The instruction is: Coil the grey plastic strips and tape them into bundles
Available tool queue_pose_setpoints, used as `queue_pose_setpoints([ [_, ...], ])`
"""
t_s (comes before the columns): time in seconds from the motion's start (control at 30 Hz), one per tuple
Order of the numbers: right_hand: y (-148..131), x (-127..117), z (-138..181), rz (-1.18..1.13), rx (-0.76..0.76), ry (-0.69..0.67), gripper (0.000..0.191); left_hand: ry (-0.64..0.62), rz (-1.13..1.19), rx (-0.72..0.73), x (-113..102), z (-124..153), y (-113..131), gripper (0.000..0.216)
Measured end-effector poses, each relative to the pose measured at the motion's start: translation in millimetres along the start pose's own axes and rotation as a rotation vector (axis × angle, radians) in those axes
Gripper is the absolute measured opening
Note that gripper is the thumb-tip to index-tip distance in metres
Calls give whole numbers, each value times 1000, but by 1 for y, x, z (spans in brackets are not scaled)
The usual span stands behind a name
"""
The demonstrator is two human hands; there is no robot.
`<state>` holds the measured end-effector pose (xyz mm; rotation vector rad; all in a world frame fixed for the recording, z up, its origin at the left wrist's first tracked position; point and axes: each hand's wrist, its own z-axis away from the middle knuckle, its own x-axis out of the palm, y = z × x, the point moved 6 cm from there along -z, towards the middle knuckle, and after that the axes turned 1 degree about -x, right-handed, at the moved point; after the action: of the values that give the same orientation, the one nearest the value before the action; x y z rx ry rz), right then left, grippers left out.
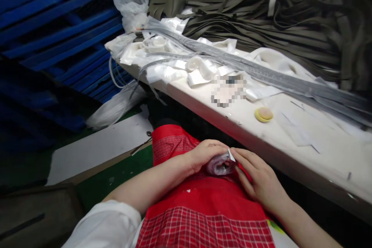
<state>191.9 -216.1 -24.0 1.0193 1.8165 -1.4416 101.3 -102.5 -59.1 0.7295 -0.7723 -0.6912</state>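
- Small pale fabric bundle (220, 164): over the red apron (203, 201), between both hands.
- Left hand (205, 155): fingers curled over the bundle, grasping it.
- Right hand (257, 178): fingertips pinching its white end.

My apron (203, 205) is red, plain in the middle and checked with white lines at the edges. The tabletop (305, 139) is white, carrying grey strips (261, 71), white fabric pieces (200, 71) and a yellow disc (264, 114). Olive-green straps (276, 11) pile behind; blue pallets (58, 19) stand left.
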Motion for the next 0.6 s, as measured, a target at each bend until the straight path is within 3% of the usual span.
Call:
queue_pose_setpoints([
  [0.07, -6, -9, 6, 38, 29, 44, 46, 52, -63, 36, 9, -6, 3, 42],
  [0.17, -9, -28, 14, 88, 91, 109, 41, -1, -204, 79, 27, -13, 1, 40],
  [0.27, 11, -74, 35, 217, 225, 335, 34, -79, -243, 35, 30, -20, -9, 44],
  [0.4, 55, -182, 117, 584, 511, 873, 21, -123, -229, 25, 27, -21, -13, 45],
  [0.47, 88, -228, 168, 657, 796, 1072, 22, -114, -204, 51, 27, -17, -11, 44],
  [0.53, 133, -250, 210, 443, 1117, 1089, 20, -92, -177, 63, 28, -14, -9, 43],
  [0.6, 167, -254, 228, 246, 1219, 1035, 20, -84, -162, 67, 29, -13, -10, 43],
])
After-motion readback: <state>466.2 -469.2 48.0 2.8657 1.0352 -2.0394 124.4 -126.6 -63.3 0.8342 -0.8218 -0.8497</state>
